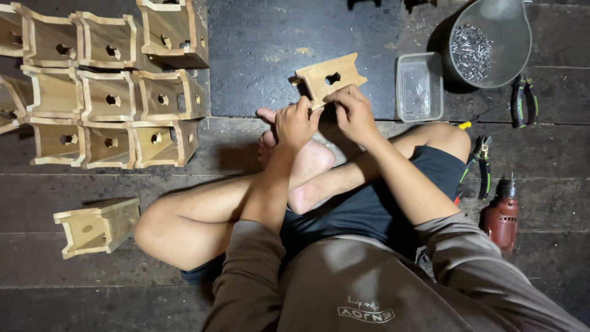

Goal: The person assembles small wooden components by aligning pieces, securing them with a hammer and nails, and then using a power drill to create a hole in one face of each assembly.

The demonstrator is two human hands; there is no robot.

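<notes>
Wooden boxes [110, 92] stacked left; tub [420, 86], bucket [491, 40] right.

I see no pkgs, labels, signs or screens here, only a white logo print [366, 313] on my brown shirt.

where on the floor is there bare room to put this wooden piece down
Bare floor lies between the stacked wooden boxes and the clear plastic tray, above the wooden piece. It is crowded right of the tray: screw bowl, pliers, drill.
</notes>
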